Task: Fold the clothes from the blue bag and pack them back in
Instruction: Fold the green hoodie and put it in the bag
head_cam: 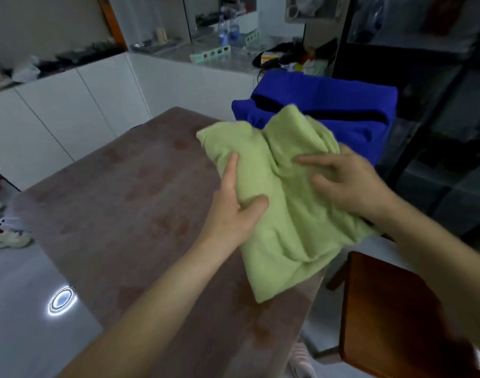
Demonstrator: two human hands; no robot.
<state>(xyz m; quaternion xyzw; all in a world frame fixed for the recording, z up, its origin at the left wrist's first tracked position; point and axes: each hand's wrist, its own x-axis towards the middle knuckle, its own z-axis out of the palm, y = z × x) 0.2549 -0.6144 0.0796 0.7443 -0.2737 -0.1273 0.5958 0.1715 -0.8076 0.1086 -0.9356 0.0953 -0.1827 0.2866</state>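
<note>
Head view, somewhat blurred. Green garment [282,227], roughly folded and rumpled, lies at the right edge of the brown desk [124,203]. Its far end overlaps the blue bag [342,102] just behind.

Left hand [233,214]: grip clamped on the garment's left fold, thumb on top, index finger along the edge.

Right hand [350,186]: grip apart, fingers spread flat on the cloth.

White cabinets [56,113] are set from 9 to 11 o'clock, bottles [228,31] on a counter [179,54] at 12, dark shelving [437,105] at 2, a wooden chair [391,309] at 5.
</note>
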